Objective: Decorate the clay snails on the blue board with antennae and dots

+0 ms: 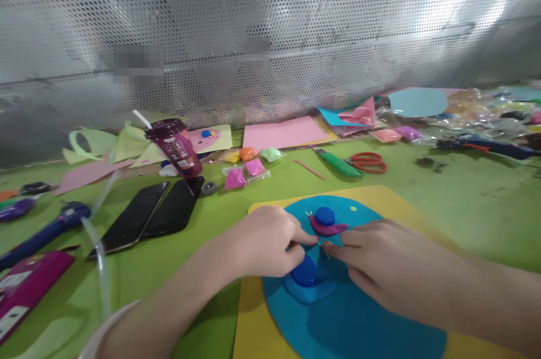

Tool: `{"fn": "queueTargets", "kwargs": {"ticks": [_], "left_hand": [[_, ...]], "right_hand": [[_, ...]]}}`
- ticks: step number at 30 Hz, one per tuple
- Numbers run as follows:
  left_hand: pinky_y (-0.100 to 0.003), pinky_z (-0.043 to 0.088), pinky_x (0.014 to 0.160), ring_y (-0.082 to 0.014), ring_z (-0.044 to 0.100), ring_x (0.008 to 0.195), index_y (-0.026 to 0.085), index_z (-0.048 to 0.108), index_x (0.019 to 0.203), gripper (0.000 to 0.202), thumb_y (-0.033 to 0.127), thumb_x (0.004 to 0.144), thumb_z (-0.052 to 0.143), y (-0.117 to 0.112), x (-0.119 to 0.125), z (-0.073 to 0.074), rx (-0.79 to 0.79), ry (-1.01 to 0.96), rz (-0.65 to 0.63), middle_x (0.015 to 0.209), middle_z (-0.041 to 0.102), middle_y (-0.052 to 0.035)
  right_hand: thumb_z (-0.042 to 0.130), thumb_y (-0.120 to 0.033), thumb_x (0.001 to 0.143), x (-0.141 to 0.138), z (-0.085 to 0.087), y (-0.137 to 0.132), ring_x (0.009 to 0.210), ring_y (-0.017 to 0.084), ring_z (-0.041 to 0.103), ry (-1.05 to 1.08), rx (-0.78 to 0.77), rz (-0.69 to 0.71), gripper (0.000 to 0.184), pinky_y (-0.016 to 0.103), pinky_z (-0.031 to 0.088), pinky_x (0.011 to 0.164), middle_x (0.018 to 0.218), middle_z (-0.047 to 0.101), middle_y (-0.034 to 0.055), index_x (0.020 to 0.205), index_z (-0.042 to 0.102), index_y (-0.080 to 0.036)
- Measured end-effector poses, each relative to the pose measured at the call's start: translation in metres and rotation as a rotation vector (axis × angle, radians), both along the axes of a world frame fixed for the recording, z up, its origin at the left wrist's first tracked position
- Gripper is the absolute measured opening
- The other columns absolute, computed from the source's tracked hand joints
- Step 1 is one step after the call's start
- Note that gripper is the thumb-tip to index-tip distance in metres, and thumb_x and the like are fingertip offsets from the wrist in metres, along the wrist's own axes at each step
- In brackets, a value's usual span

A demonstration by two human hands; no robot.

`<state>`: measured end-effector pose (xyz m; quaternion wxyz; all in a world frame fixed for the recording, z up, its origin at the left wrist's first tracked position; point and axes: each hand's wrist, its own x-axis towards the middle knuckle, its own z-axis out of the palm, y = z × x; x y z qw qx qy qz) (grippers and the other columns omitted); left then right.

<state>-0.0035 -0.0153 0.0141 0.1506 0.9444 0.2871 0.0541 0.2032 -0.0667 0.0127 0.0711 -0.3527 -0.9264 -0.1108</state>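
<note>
The left hand (276,243) is half curled, index finger extended; the right hand (382,260) is loosely bent, its index nearly meeting the left's. Whether either grips the thin pale strip (319,244) at their tips, I cannot tell. Just beyond the fingertips lies a smooth purple crescent (328,229), long axis crosswise, its feelered end pointing left and away, hugging a blue disc (325,216). Nearer, below the left fingers, a darker disc (304,272) adjoins a translucent-looking, paler blue crescent (311,292), also crosswise. Beneath both hands spreads a flat, rounded blue sheet (359,325).

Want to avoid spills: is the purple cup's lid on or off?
On: the dark lid covers the top of the cup, and a white straw shows above it.
</note>
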Motion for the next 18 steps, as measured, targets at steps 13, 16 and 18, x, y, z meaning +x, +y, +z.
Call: {"fn": "queueTargets", "kwargs": {"ticks": [13, 16, 18], "left_hand": [[-0.026, 0.043, 0.062, -0.0174, 0.063, 0.07, 0.033, 0.066, 0.107, 0.044, 0.014, 0.072, 0.045, 0.002, -0.0009, -0.0012, -0.084, 0.008, 0.054, 0.087, 0.073, 0.0002], [-0.025, 0.043, 0.061, -0.0165, 0.062, 0.067, 0.031, 0.067, 0.106, 0.044, 0.014, 0.071, 0.045, 0.0025, -0.0015, -0.0012, -0.123, -0.003, 0.073, 0.086, 0.073, -0.0002], [-0.024, 0.043, 0.059, -0.015, 0.059, 0.061, 0.03, 0.068, 0.105, 0.044, 0.013, 0.071, 0.046, 0.0035, -0.0019, -0.0004, -0.154, -0.023, 0.089, 0.08, 0.073, 0.0003]], "right_hand": [[0.049, -0.011, 0.076, -0.0029, -0.0035, -0.0005, 0.06, 0.014, 0.059, -0.013, -0.04, 0.019, 0.02, 0.025, 0.039, 0.052, 0.071, 0.066, 0.0038, 0.085, 0.066, -0.017], [0.048, -0.011, 0.077, -0.0038, -0.0029, 0.0003, 0.06, 0.014, 0.059, -0.007, -0.041, 0.014, 0.021, 0.025, 0.039, 0.052, 0.071, 0.066, 0.0036, 0.087, 0.066, -0.018], [0.047, -0.011, 0.077, -0.0046, -0.0017, 0.0015, 0.062, 0.014, 0.06, 0.003, -0.037, -0.002, 0.023, 0.025, 0.04, 0.053, 0.073, 0.067, 0.004, 0.088, 0.066, -0.018]]}}
